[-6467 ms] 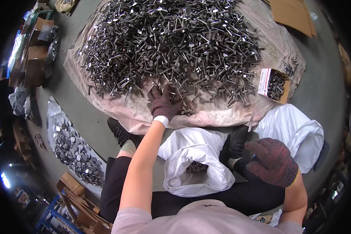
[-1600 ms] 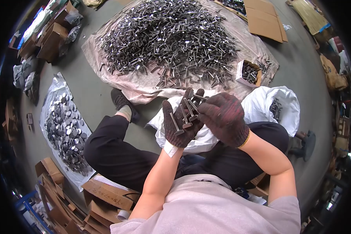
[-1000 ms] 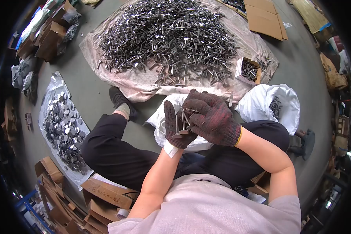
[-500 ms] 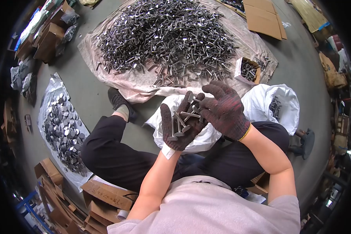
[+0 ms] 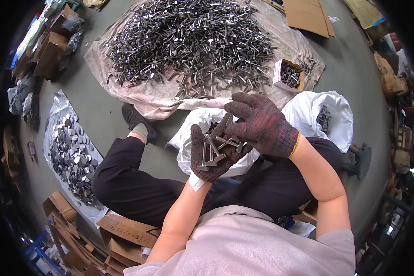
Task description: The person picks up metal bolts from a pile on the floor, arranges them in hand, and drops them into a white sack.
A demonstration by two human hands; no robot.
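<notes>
Both hands wear dark knitted gloves with reddish flecks. My left hand [image 5: 216, 158] is palm up, cradling several metal T-head bolts [image 5: 210, 154] that lie across its palm and fingers. Right above its fingertips is my right hand [image 5: 264, 124], palm down, with its fingers apart and reaching left. Its thumb side comes close to the bolts at the far edge of the left palm; whether it touches them is hard to see. Under the left hand, a white sack [image 5: 186, 138] stands open between the legs, with some metal pieces showing inside its mouth.
A large heap of bolts [image 5: 188, 41] covers a pale cloth [image 5: 138, 99] ahead. To the right are a small box of bolts [image 5: 290, 76] and another white sack [image 5: 303, 110]. Round metal discs [image 5: 73, 156] lie on plastic sheeting at left. Cardboard [image 5: 128, 230] sits behind the left knee.
My right hand has moved slightly left, closer over the left palm. The bolts in my left hand have shifted, and one now lies across toward the right thumb. The view has tilted a little.
</notes>
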